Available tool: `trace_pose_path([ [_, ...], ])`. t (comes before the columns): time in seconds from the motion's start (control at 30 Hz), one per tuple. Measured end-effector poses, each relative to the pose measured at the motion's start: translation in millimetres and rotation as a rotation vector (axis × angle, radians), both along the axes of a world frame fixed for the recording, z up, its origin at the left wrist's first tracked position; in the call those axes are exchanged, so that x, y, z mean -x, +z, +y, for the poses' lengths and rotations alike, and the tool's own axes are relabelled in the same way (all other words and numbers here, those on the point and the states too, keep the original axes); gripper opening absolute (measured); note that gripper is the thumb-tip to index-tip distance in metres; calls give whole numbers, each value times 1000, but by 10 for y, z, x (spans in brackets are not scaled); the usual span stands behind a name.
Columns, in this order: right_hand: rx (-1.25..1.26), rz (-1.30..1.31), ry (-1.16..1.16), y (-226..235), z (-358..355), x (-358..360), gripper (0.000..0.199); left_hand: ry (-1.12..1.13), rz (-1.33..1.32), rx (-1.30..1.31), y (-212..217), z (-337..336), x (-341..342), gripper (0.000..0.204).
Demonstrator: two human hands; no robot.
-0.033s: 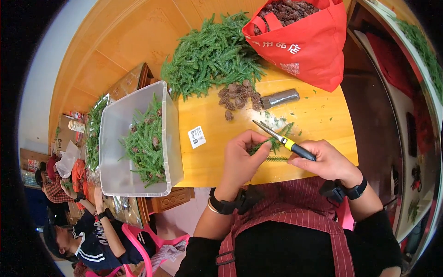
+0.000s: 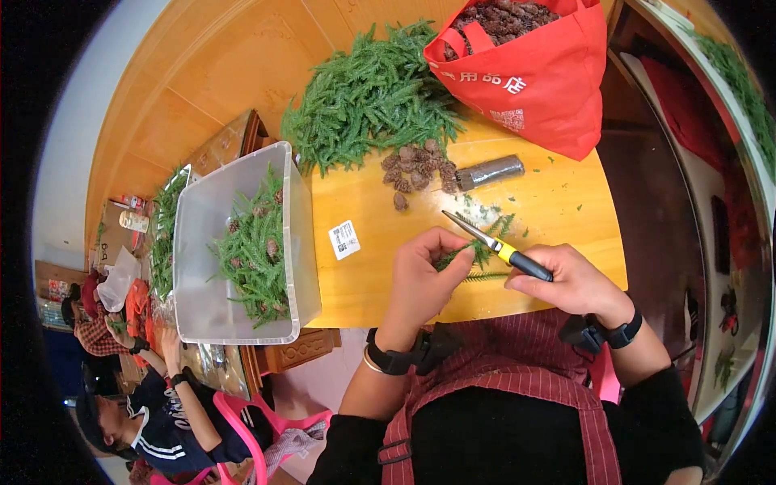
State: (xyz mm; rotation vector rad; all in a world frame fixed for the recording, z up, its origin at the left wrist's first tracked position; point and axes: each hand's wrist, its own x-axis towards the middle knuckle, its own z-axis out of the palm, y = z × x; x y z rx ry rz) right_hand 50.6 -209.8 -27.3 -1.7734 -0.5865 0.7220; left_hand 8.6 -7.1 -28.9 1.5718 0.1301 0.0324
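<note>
The right hand (image 2: 575, 280) is holding the pliers (image 2: 512, 255), its fingers bending around the black handle near the table's (image 2: 364, 295) front edge. The long axis of the pliers is running diagonally: the slim nose is pointing away from the person and to the left, the handle end back and to the right. The jaws are lying together in a narrow point.

Just beside them, the left hand (image 2: 430, 271) is pinching a green sprig (image 2: 485, 277) between thumb and forefinger; its other fingers are curling in, their tips hidden. One strand is pointing rightward toward the right thumb, and greenery is slanting away to the right behind the pliers; whether the pliers are touching it I cannot tell.

Farther back, cones (image 2: 416, 167) are lying near a grey bundle (image 2: 490, 171), with a green pile (image 2: 372, 101) behind and a red bag (image 2: 529, 101) standing to the right. A white card (image 2: 344, 240) is lying beside the tub (image 2: 305, 250), which is holding greenery and more cones.
</note>
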Motion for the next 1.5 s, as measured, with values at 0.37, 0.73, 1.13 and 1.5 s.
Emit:
trace_pose_path([
  [0.37, 74, -140, 79, -53, 32, -26, 23, -97, 140, 227, -154, 103, -19, 5],
  [0.73, 188, -329, -71, -268, 202, 25, 27, -27, 185, 198, -468, 186, -89, 4],
  [1.13, 647, -766, -254, -413, -490, -307, 26, 213, -408, -1075, -634, 612, -509, 18],
  [1.5, 350, -910, -112, -188, 249, -719, 15, 203, -24, -1100, -816, 866, -724, 23],
])
